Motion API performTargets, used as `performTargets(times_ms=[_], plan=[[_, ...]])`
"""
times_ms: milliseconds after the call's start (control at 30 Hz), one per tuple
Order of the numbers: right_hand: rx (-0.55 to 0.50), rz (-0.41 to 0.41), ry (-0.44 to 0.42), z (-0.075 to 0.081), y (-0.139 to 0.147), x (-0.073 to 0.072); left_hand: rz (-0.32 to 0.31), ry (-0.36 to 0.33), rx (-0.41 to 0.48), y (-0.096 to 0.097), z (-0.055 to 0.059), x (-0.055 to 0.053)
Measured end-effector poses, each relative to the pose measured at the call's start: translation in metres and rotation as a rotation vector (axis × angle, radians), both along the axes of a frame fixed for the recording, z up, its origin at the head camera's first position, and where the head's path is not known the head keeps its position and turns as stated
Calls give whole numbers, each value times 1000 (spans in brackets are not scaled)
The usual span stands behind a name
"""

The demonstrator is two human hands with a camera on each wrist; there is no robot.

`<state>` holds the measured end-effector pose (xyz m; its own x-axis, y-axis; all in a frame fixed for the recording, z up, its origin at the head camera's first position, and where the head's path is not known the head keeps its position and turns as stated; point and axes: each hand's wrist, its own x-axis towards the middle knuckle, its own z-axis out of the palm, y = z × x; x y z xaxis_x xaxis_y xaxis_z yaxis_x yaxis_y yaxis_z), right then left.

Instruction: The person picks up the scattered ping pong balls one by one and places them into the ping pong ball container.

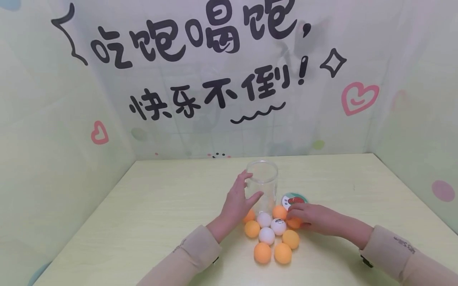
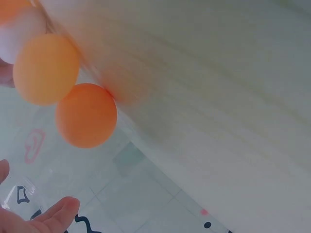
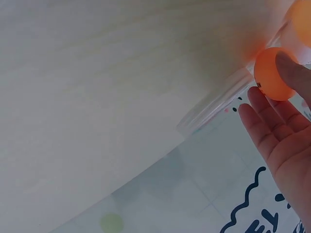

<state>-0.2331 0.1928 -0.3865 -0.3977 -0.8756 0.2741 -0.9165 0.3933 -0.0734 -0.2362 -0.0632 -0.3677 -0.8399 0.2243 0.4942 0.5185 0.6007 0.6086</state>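
A pale, wood-grained counter [image 1: 161,198] runs back to a whitish backdrop [image 1: 200,137] printed with two rows of bold black Chinese characters [image 1: 157,41]. A black wavy line [image 1: 257,114] lies beneath the lower row, and a four-pointed star outline [image 1: 333,62] stands to its right. Below the star is a pink smiling heart [image 1: 359,98]; a smaller pink heart [image 1: 99,133] sits far left. A green spot [image 1: 318,144] shows near the counter's back edge, a mauve spot [image 1: 443,191] at far right.

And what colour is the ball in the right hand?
The ball is orange with dark print, clearest in the right wrist view.
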Motion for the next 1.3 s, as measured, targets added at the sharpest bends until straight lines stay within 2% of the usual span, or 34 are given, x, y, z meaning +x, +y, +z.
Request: performTargets(times_ms=[167,333,400,500,700,833,1000,1300], plan=[[41,-3,-25,16,1,-2,-1,0,4,0,0,0],[123,-122,-201,47,1,-8,8,8,-11,0,0,0],[149,-168,-241,60,1,-13,14,6,-15,0,1,0],[181,-207,-229,81,1,-21,16,-4,-20,-1,1,0],[170,-212,-157,125,-6,-32,19,-23,-23,-1,1,0],[136,-183,-196,148,-17,-38,20,-31,-21,-1,1,0],[116,-171,-261,157,-34,-53,11,-58,-12,1,3,1],[188,-194,-245,154,-66,-66,11,-92,-14,-1,6,2]])
